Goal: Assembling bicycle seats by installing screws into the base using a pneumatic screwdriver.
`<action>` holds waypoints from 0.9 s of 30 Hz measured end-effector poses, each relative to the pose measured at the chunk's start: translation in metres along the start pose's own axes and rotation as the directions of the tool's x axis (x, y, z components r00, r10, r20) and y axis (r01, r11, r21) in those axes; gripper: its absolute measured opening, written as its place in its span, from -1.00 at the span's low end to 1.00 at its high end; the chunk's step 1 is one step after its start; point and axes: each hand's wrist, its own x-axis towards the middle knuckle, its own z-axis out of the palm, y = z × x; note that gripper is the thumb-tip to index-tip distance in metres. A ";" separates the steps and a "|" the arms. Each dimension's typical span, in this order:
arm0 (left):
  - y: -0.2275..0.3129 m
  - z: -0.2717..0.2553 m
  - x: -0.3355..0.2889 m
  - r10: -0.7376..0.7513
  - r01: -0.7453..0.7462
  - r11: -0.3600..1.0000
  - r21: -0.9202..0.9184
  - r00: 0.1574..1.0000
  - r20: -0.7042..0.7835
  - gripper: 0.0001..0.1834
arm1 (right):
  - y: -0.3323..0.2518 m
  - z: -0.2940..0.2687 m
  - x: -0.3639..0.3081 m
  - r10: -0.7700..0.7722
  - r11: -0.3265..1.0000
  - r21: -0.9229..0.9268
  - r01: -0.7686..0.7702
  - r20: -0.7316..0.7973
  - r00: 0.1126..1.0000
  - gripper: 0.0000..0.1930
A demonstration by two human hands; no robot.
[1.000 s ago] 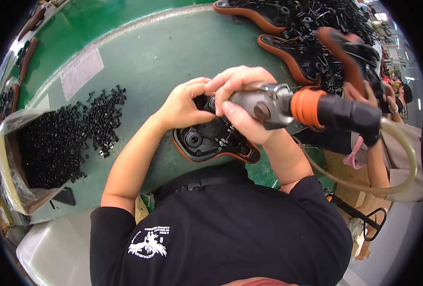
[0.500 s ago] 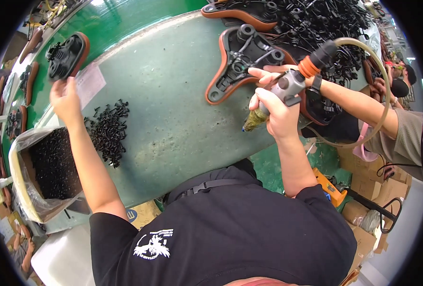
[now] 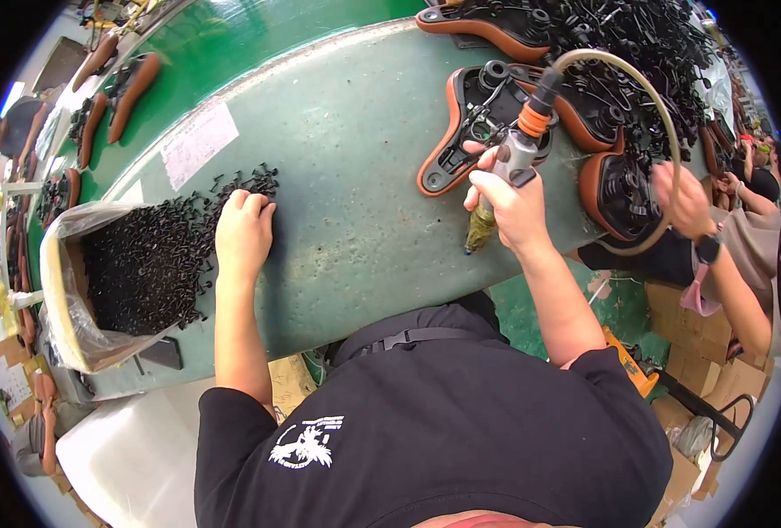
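My right hand is wrapped round a grey air screwdriver with an orange collar, its taped tip pointing down over the table's near edge. Just beyond it lies an upturned bicycle saddle, brown-rimmed with a black underside, partly hidden by the tool and fingers. On the left, my left hand has its fingers bent together at the edge of a heap of small black screws. What those fingertips pinch, if anything, is hidden. Another saddle rests on the green surface at the far left.
A plastic-lined box of screws stands at the left. Black parts are heaped at the back right, beside more saddles. A tan hose loops from the tool. At the right is a co-worker's hand with a watch.
My left hand has let go of a saddle at the far left and come back to the screws. My right hand has moved slightly with the screwdriver. The co-worker's hand has withdrawn from the saddle.
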 end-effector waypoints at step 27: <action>0.077 0.004 -0.023 -0.057 -0.088 0.810 -0.580 0.972 -0.228 -0.88 | -0.095 -0.014 -0.061 -0.510 0.858 0.336 0.388 0.480 0.714 -0.65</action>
